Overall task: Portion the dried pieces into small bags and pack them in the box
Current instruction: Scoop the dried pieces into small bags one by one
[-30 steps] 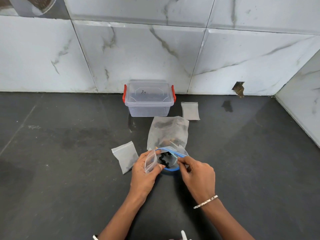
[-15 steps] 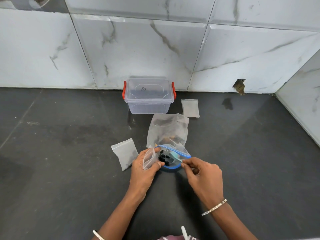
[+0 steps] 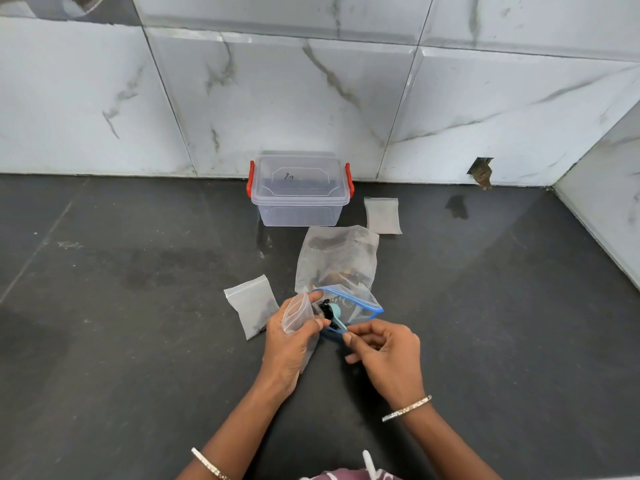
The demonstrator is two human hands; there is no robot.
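My left hand [image 3: 290, 344] pinches a small clear zip bag [image 3: 298, 313] with its mouth held open. My right hand [image 3: 384, 351] grips the handle of a small light-blue scoop [image 3: 336, 315] that carries black dried pieces [image 3: 325, 307], right beside the small bag's mouth. The scoop sits over a blue-rimmed zip bag [image 3: 360, 303] lying on the counter. A larger clear bag [image 3: 337, 258] with some dark contents lies behind it. The clear plastic box [image 3: 299, 190] with red latches stands closed against the wall.
Two more small zip bags lie flat: one [image 3: 251, 304] left of my left hand, one [image 3: 382, 215] right of the box. The dark counter [image 3: 121, 306] ends at a marble-tiled wall behind and a side wall [image 3: 609, 209] at the right.
My right hand has drawn the scoop with dried pieces out of the blue-rimmed bag toward the small bag's mouth. My left hand has kept the small bag open.
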